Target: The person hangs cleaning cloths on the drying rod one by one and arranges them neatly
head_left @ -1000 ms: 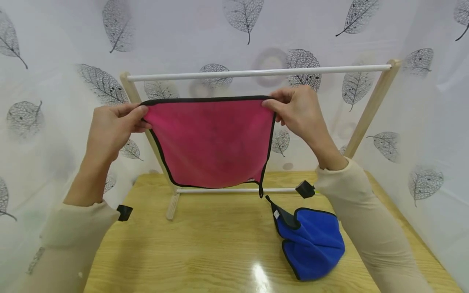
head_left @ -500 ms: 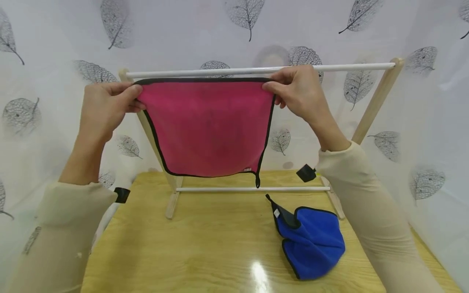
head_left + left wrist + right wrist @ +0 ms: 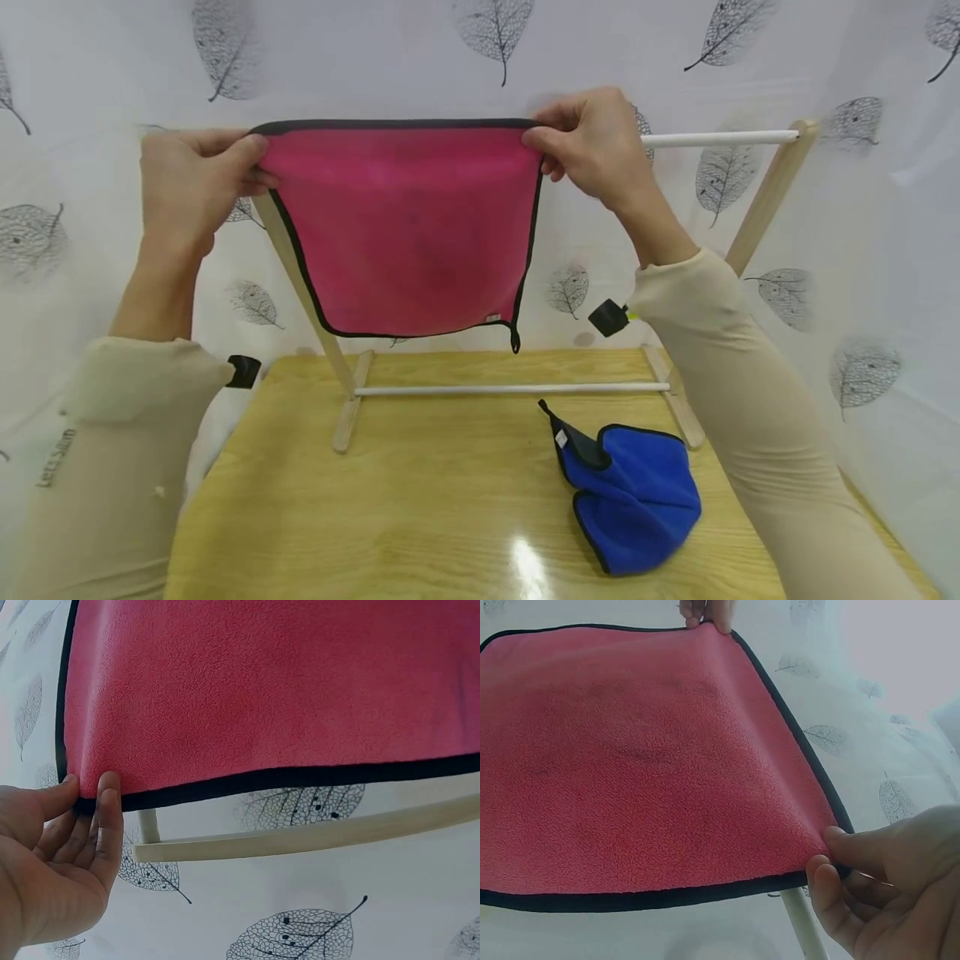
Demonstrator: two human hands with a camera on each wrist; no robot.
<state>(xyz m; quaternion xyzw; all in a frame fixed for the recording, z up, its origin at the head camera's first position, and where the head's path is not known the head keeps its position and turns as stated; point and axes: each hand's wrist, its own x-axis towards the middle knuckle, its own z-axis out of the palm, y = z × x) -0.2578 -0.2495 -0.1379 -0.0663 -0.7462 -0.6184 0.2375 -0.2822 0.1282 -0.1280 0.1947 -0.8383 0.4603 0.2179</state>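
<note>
A pink towel (image 3: 408, 229) with black edging hangs stretched between both hands, its top edge straight and a black loop at its lower right corner. My left hand (image 3: 191, 179) pinches the upper left corner between thumb and fingers; the left wrist view shows this grip on the towel (image 3: 247, 690) closely. The upper right corner is pinched by my right hand (image 3: 592, 146), also plain in the right wrist view, where the towel (image 3: 645, 772) spreads out. Behind it stands a rack with a white top rail (image 3: 720, 139), whose left part the towel covers.
The rack's wooden right post (image 3: 772, 196) leans up from the table, and a white lower bar (image 3: 510, 389) joins its feet. A crumpled blue towel (image 3: 637, 500) lies on the wooden table (image 3: 360, 508) at right. A leaf-patterned curtain (image 3: 360, 58) surrounds everything.
Both hands have raised the pink towel, its top edge going from below the white top rail to above it. It has also shifted slightly left. The blue towel stays put.
</note>
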